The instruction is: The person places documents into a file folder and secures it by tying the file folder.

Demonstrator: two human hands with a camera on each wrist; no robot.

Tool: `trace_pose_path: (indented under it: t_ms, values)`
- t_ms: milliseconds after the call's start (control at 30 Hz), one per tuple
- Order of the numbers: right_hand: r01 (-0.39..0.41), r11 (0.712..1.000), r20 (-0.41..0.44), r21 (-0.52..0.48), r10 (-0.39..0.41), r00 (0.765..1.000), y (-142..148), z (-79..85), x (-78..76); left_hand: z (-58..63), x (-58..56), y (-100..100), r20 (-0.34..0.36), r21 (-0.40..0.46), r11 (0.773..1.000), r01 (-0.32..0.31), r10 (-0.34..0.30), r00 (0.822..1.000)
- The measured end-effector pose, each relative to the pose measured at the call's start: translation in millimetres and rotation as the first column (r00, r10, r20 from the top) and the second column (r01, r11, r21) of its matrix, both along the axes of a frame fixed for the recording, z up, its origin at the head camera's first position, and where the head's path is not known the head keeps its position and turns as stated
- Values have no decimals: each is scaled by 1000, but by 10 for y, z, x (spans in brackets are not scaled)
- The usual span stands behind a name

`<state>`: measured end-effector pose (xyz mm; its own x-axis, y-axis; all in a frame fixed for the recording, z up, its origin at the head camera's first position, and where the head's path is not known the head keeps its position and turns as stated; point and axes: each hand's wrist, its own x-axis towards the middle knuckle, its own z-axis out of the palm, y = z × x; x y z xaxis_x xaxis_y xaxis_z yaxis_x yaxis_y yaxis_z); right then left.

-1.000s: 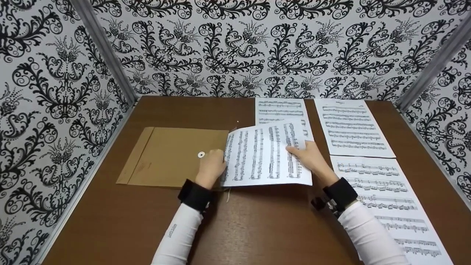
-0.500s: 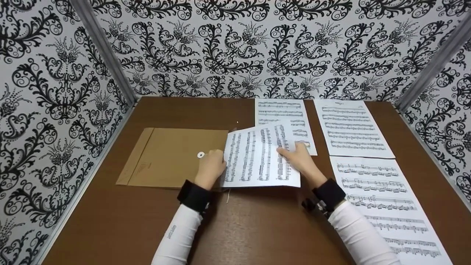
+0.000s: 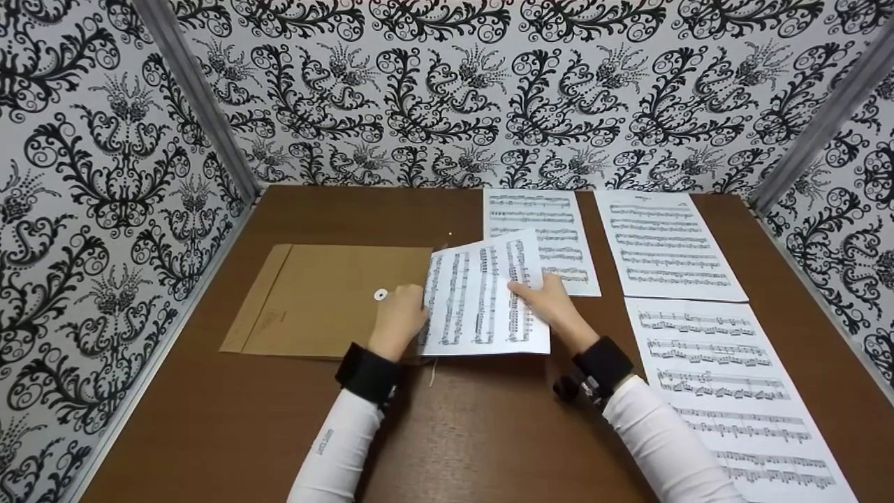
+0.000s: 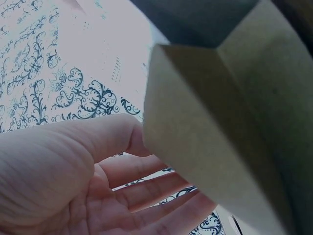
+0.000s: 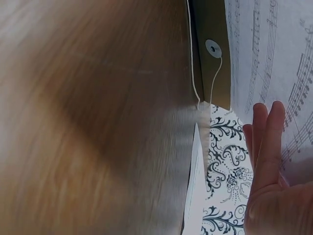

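A brown paper envelope (image 3: 328,300) with a white button (image 3: 380,294) and a string lies on the table's left half. My left hand (image 3: 400,318) grips the front layer at its mouth; the left wrist view shows thumb and fingers around the paper edge (image 4: 190,127), with the mouth gaping. Sheet music (image 3: 475,300), turned sideways, sits partly inside the envelope, its left end hidden there. At its outer end my right hand (image 3: 548,304) pinches it, thumb on top and the other fingers beneath. In the right wrist view those fingers (image 5: 269,142) extend straight under the sheet.
One music sheet (image 3: 562,265) lies behind my right hand, partly covered by the held one. Two more, an upper sheet (image 3: 670,244) and a lower sheet (image 3: 733,398), lie along the right side. Patterned walls (image 3: 447,91) border the brown table (image 3: 454,426).
My right hand has moved left with the sheet music, and less of it sticks out of the envelope. More of the sheet behind shows. My left hand has stayed in place.
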<state>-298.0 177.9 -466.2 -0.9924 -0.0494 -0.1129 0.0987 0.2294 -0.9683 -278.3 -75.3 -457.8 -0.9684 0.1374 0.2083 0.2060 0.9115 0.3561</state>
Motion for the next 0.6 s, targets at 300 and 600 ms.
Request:
trace_pose_path:
  t_ms: [300, 600]
  values:
    - [-16, 998, 19, -57, 17, 1000, -154, -35, -22, -14, 2, -4, -19, 17, 1000, 3, -2, 1000]
    - [-19, 996, 34, -91, 22, 999, -290, -66, -63, 26, 13, -3, -3, 24, 1000, -6, 6, 1000]
